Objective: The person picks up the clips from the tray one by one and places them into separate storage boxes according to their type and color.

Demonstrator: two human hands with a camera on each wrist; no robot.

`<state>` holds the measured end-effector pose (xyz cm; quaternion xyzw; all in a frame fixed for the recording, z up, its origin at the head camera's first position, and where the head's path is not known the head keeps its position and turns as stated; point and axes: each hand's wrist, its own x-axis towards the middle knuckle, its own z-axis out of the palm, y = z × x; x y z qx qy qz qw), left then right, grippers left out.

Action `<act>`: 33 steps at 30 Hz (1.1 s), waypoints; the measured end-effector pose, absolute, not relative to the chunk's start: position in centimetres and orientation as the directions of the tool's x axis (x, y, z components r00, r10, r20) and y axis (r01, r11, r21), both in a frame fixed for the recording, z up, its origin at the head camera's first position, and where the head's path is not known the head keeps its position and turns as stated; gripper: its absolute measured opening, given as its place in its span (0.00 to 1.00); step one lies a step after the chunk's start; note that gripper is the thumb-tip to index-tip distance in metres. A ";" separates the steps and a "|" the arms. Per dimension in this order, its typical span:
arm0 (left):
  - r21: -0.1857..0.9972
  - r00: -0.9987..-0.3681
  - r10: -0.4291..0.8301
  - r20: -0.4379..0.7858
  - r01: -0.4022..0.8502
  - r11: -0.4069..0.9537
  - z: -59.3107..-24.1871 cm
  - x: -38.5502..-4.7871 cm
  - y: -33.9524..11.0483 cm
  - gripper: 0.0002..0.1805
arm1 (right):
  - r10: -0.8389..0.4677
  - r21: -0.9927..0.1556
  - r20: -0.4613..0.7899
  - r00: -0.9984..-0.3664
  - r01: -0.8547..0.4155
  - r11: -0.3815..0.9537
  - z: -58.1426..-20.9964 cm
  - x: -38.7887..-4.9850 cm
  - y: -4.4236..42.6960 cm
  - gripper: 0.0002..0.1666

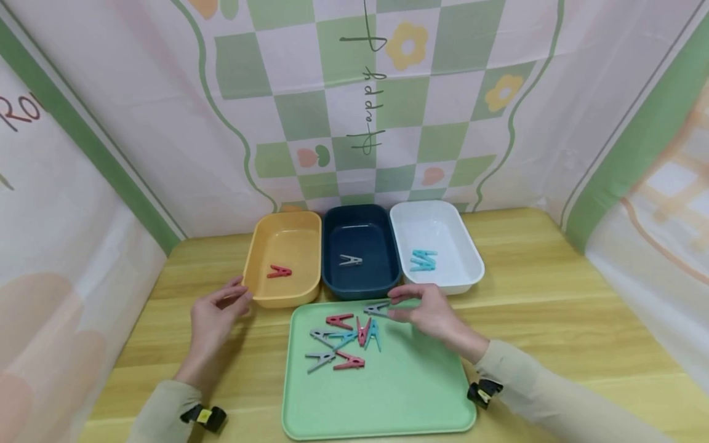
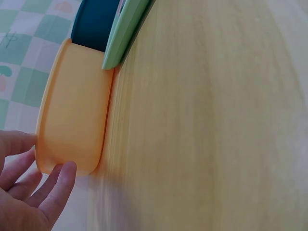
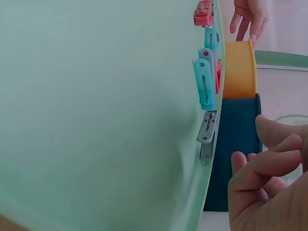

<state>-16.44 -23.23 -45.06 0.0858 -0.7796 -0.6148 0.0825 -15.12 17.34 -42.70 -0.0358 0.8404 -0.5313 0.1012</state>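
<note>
My left hand (image 1: 213, 317) is at the front left corner of the yellow bin (image 1: 285, 301); its loosely bent fingers touch the bin, as the left wrist view also shows. At the tray's back edge, my right hand (image 1: 429, 314) hovers beside a grey clothespin (image 1: 376, 309), thumb and fingers apart. That clothespin lies on the green tray (image 1: 388, 394). Left of it are more clothespins: red ones (image 1: 349, 361), blue ones (image 1: 373, 335) and grey ones (image 1: 320, 361). In the right wrist view, nothing shows between the fingers of the right hand (image 3: 269, 183).
Behind the tray, a dark blue bin (image 1: 360, 289) holds one grey clothespin (image 1: 350, 260). A white bin (image 1: 443, 221) to its right contains light blue clothespins (image 1: 423, 261). One red clothespin (image 1: 279, 271) lies in the yellow bin. A patterned cloth (image 1: 354, 111) hangs behind the wooden table (image 1: 532, 295).
</note>
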 end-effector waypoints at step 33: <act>0.977 -0.970 -0.241 0.010 -0.042 0.210 -45.2 -16.5 -23.3 0.15 | -0.085 -0.826 -0.259 -0.962 0.176 0.536 -44.7 -16.4 16.5 0.23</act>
